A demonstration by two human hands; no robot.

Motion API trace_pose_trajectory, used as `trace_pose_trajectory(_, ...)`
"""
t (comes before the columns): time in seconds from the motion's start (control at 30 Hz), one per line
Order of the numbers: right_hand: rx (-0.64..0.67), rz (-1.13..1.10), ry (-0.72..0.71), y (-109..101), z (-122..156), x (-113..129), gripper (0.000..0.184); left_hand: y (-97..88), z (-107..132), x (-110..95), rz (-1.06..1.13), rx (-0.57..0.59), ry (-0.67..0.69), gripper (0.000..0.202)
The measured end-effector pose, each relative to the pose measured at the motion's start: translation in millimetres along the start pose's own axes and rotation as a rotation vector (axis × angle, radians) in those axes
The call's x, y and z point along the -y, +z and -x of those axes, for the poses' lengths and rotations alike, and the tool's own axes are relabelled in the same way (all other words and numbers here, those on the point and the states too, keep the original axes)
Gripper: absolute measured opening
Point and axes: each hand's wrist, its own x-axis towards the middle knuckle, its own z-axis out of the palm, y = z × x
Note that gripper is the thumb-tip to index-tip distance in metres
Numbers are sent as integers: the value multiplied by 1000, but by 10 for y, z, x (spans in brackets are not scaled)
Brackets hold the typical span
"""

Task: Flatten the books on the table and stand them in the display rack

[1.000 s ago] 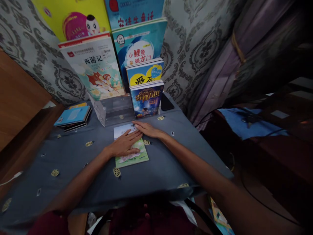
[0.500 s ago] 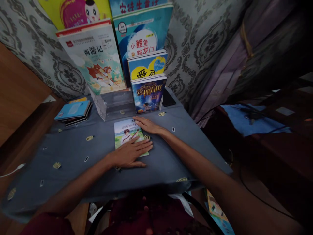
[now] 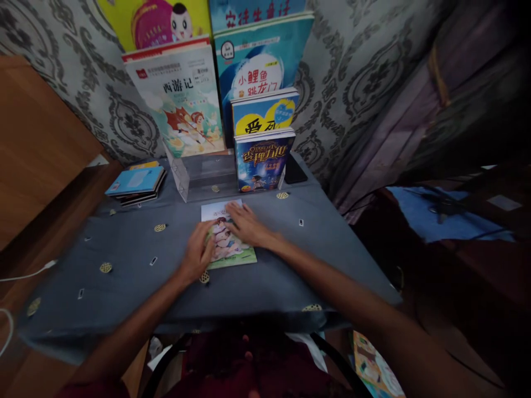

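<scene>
A small illustrated book (image 3: 232,251) lies flat on the dark cloth-covered table (image 3: 265,287), its cover showing a figure on green grass under a pale sky. My left hand (image 3: 198,251) rests along the book's left edge, fingers pointing away from me and the thumb apart over the cover. Across the upper right part of the cover lies my right hand (image 3: 244,223), fingers stretched out and slightly blurred. Both hands cover parts of the picture and title.
Behind the book, a clear acrylic stand (image 3: 211,177) holds several upright books, with a dark blue book (image 3: 263,166) in front. A black phone (image 3: 295,170) lies to its right. Stacked books (image 3: 136,182) sit at the table's back left. A white cable (image 3: 31,273) runs at the left.
My left hand has drawn back from across the book's lower part to its left edge. My right hand has moved from the upper right corner onto the cover. The view has shifted slightly.
</scene>
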Motion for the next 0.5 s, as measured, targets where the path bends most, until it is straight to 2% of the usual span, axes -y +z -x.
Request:
trace_pose_trajectory(0.07, 13, 31, -85, 139, 50, 281, 63, -8, 44, 158, -99, -62, -98, 48)
trace_pose_trajectory(0.13, 28, 46, -163, 264, 112, 506, 62, 7, 84, 298, -200, -7, -134, 50)
trace_pose_trajectory(0.2, 38, 67, -176, 331, 186, 618, 63, 29, 120, 393, -282, 75, -136, 50)
trace_pose_trajectory(0.3, 31, 77, -137, 306, 324, 561, 67, 55, 159, 441, -355, 137, -112, 51)
trace_pose_trajectory(0.5, -43, 88, 9, 128, 634, 236, 73, 70, 164, 401, -371, 113, -177, 51)
